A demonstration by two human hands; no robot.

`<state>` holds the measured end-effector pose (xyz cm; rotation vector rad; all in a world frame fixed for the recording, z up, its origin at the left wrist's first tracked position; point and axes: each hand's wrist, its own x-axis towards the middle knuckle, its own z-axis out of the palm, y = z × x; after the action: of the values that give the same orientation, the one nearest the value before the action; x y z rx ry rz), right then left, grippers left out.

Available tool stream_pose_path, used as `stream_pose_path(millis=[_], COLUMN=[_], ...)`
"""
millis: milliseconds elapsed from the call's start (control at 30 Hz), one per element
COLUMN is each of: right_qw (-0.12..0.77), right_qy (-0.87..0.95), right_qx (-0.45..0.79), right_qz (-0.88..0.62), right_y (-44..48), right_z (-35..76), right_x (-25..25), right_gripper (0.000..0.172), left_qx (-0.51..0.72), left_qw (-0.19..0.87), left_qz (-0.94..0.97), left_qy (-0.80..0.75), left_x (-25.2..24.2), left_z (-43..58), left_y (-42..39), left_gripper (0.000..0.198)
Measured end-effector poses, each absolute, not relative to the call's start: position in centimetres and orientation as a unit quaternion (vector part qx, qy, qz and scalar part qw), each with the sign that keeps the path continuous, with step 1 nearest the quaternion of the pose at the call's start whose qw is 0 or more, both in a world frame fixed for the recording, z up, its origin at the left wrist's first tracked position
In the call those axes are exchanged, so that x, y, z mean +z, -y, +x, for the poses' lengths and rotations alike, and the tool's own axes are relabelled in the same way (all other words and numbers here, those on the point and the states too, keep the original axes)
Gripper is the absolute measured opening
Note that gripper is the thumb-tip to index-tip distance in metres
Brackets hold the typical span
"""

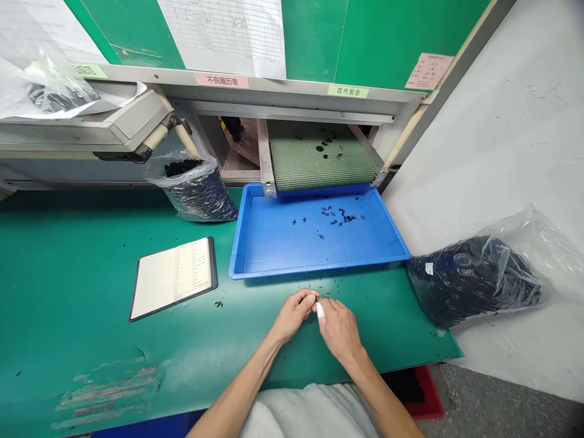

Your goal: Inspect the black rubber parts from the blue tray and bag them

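My left hand [294,315] and my right hand [337,330] meet just above the green workbench [91,292], fingertips together. A small black rubber piece [317,300] shows between them and seems pinched by both. A white finger cot [320,310] covers one right-hand finger. Scattered black bits [314,286] lie on the bench just beyond my fingers. A blue plastic tray [274,243] stands farther ahead, holding several similar black pieces [340,217] on its floor.
A green mesh conveyor belt [319,158] ends over the tray's far rim. Bags of black parts stand to the left [194,188] and right [472,283] of the tray. An open record booklet [173,278] lies on the bench, left of my hands. A white wall [483,134] rises at right.
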<state>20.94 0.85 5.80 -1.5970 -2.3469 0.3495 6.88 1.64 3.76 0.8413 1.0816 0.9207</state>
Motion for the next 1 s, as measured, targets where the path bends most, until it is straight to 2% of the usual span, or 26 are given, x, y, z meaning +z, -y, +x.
stream_pose_path(millis=[167, 367, 467, 533, 633, 733, 900, 1000], right_qw=[0.146, 0.181, 0.228, 0.273, 0.302, 0.33, 0.407, 0.443], right_qy=[0.758, 0.748, 0.734, 0.715, 0.676, 0.612, 0.523, 0.497], right_qx=[0.185, 0.2, 0.221, 0.29, 0.421, 0.487, 0.502, 0.463], right_qz=[-0.609, -0.606, -0.6, -0.575, -0.523, -0.529, -0.555, -0.585], right_y=[-2.4, -3.8, -3.9, -3.9, -3.5, -2.8, -2.7, -2.9], right_z=[22.2, 25.0, 25.2, 24.7, 23.3, 21.8, 21.7, 25.0], right_x=[4.0, 2.2, 2.8, 3.8, 5.4, 5.6, 4.6, 7.4], right_gripper=[0.019, 0.023, 0.033, 0.032, 0.023, 0.018, 0.017, 0.02], left_qx=[0.44, 0.457, 0.46, 0.454, 0.439, 0.426, 0.411, 0.399], left_qw=[0.679, 0.727, 0.736, 0.744, 0.758, 0.754, 0.755, 0.771], left_qz=[0.331, 0.249, 0.236, 0.235, 0.245, 0.256, 0.221, 0.183], left_qy=[-0.485, -0.447, -0.437, -0.431, -0.416, -0.43, -0.46, -0.461], left_x=[2.5, 2.8, 3.2, 3.4, 3.7, 3.8, 4.0, 4.6], left_z=[7.4, 7.1, 7.5, 7.8, 8.2, 8.5, 9.3, 9.9], left_y=[-1.5, -2.4, -2.4, -2.2, -2.0, -1.7, -2.3, -2.7], left_gripper=[0.052, 0.043, 0.037, 0.037, 0.039, 0.04, 0.041, 0.042])
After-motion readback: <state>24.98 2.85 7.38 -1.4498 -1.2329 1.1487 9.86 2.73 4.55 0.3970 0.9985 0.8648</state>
